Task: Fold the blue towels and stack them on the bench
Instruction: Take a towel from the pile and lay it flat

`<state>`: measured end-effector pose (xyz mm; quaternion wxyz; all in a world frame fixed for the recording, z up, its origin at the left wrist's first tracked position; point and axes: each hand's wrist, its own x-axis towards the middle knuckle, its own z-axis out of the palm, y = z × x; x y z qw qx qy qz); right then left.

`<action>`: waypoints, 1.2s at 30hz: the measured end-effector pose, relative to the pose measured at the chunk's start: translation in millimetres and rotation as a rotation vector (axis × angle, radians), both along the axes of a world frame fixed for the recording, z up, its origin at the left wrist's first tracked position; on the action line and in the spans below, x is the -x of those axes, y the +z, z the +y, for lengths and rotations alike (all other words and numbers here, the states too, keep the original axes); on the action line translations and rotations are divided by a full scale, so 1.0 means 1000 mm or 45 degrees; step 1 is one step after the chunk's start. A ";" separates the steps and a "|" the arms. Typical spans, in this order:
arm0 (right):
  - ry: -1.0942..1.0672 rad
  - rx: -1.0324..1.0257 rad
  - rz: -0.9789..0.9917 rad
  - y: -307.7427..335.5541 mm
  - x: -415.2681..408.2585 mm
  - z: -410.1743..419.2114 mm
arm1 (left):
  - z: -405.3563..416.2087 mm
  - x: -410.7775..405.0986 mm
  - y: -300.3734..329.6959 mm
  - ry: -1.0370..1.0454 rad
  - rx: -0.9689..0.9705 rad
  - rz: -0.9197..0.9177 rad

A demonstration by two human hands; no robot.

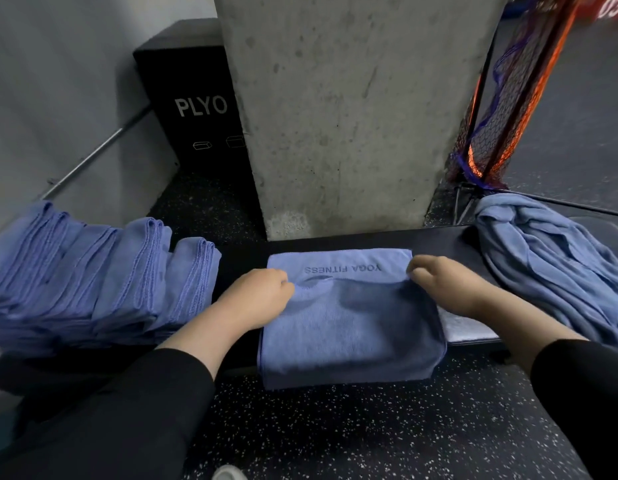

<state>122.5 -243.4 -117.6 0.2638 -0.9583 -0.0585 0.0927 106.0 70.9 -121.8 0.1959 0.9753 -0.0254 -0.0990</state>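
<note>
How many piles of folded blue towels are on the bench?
3 piles of folded blue towels, side by side at the bench's left end: left, middle, right. More may lie hidden beyond the frame's left edge.

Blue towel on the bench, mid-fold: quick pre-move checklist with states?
1. Left hand grips the blue microfibre towel at its fold edge: ok.
2. Right hand grips the opposite corner: ok.
3. Fold edge straight: not ok, it sags between the hands.
4. Towel fully on the black padded bench: not ok, its near part hangs over the front.
5. Stack of folded blue towels squared: not ok, fanned sideways.
6. Unfolded blue towel pile count: cannot tell.
</note>
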 end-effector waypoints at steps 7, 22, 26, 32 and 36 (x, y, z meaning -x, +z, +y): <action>-0.305 -1.144 0.040 0.030 0.008 -0.001 | 0.015 0.000 0.027 0.302 1.073 -0.002; -0.257 0.093 -0.221 -0.044 -0.071 0.005 | 0.014 -0.063 -0.034 0.309 -0.010 -0.228; -0.230 0.225 -0.355 -0.048 -0.082 0.008 | 0.015 -0.077 -0.042 0.345 -0.115 -0.256; -0.222 0.267 -0.429 -0.063 -0.093 0.007 | 0.011 -0.079 -0.054 0.275 -0.195 -0.374; -0.159 0.269 -0.359 -0.064 -0.092 0.001 | 0.012 -0.082 -0.063 0.047 -0.338 -0.383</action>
